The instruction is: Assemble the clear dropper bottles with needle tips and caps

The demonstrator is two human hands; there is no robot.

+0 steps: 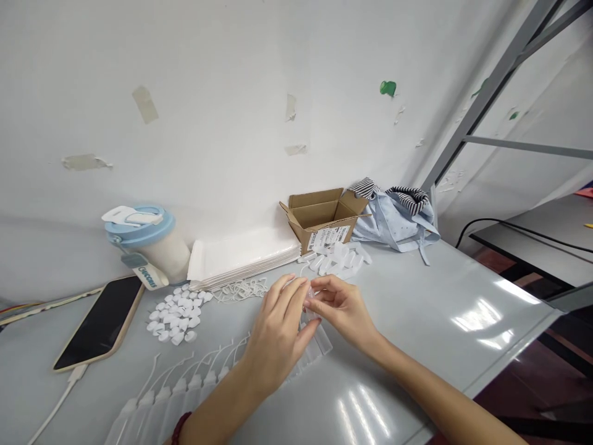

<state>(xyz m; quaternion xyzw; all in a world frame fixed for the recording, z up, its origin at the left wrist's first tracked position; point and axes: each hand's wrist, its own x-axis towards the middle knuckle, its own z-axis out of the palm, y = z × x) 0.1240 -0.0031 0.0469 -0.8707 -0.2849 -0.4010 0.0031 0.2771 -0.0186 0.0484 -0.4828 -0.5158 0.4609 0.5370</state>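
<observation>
My left hand (278, 324) and my right hand (343, 306) meet above the middle of the table, fingertips together around a small clear plastic tube (311, 295). The left fingers partly hide it. More clear tubes (319, 343) lie side by side just below my hands. To the left, the row goes on with capped tubes (178, 398) that have white cord loops (185, 366) at their tops; my left forearm covers part of it. Beyond my hands lie a heap of loose clear tubes (343, 259) and a tangle of white cords (241, 289). Small white caps (178, 312) are piled at the left.
Along the wall stand a lidded cup (157, 247), a stack of white envelopes (245, 256), an open cardboard box (319, 219) and a light blue cloth bag (393, 219). A phone (102, 321) with a plugged-in cable lies at the left. A metal frame (491, 93) rises at the right.
</observation>
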